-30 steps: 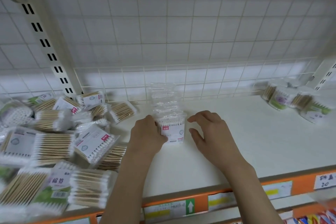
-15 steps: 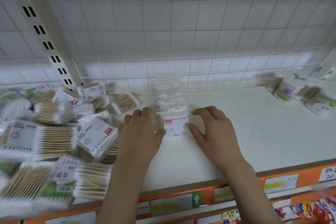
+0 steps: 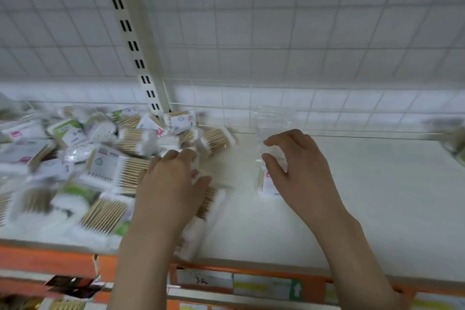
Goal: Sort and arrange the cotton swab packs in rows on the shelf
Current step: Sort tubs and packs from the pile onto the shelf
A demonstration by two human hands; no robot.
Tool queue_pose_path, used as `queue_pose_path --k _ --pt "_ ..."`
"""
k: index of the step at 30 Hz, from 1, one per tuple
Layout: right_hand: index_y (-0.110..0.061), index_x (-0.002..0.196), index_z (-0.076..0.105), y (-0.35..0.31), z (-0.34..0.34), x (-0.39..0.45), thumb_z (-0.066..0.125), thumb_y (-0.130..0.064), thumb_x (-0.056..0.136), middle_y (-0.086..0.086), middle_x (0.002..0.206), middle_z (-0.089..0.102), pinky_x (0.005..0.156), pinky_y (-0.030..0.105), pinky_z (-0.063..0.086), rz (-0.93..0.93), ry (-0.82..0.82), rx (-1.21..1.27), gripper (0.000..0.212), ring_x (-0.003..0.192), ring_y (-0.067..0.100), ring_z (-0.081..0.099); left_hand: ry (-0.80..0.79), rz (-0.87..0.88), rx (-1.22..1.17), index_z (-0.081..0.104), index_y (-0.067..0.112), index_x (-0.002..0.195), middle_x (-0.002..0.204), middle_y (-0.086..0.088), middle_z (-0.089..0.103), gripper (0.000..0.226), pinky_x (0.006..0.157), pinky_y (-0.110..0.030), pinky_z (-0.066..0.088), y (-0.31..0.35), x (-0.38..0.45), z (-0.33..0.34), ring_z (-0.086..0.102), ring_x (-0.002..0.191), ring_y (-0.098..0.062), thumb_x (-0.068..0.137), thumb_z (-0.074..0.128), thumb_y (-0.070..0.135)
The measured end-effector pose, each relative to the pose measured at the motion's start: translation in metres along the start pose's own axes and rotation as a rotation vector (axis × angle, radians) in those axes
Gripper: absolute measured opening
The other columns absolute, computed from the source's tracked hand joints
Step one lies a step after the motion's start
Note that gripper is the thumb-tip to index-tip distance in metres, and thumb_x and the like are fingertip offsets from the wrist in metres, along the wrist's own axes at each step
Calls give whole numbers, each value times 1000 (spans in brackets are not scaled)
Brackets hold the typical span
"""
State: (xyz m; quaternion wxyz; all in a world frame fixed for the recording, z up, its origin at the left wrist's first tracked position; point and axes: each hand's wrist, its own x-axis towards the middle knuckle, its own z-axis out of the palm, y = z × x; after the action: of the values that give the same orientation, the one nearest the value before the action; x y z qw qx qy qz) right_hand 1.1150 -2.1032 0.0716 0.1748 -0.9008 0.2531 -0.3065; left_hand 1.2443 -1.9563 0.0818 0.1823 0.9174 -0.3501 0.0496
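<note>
A row of upright clear cotton swab packs (image 3: 270,128) runs from the shelf's back wire toward me, mid-shelf. My right hand (image 3: 297,168) cups the row's front pack, thumb and fingers spread around it and touching it. To the left lies a jumbled heap of swab packs (image 3: 100,163) with wooden sticks and white, green and pink labels. My left hand (image 3: 168,184) rests palm down on the heap's right edge, fingers over a pack (image 3: 208,199); whether it grips that pack is hidden. The picture is blurred.
The white shelf board (image 3: 352,209) is bounded by a wire grid back (image 3: 276,58) and a slotted upright post (image 3: 141,63). An orange price rail (image 3: 251,282) runs along the front edge. More round swab tubs (image 3: 455,143) sit at the far right edge.
The view has swung left. My left hand left the row's front pack and moved left onto the heap. My right hand stays at the row.
</note>
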Motion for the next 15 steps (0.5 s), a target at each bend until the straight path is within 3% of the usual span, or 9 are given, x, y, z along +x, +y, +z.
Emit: queue_pose_path --k 9,15 --pt "-15 113 59 -37 36 1 55 -22 91 -2 112 54 83 20 37 -102 -142 32 23 105 15 48 -29 -119 -46 60 18 118 116 -7 60 40 86 -42 47 -60 -3 -12 55 107 -30 81 65 35" --pt "-21 121 55 -53 55 4 55 -28 91 -7 119 52 88 23 39 -57 -218 11 31 109 12 50 -138 -8 -87 65 23 89 95 3 62 25 78 -37 49 -86 21 -18 58 92 -21 83 57 46"
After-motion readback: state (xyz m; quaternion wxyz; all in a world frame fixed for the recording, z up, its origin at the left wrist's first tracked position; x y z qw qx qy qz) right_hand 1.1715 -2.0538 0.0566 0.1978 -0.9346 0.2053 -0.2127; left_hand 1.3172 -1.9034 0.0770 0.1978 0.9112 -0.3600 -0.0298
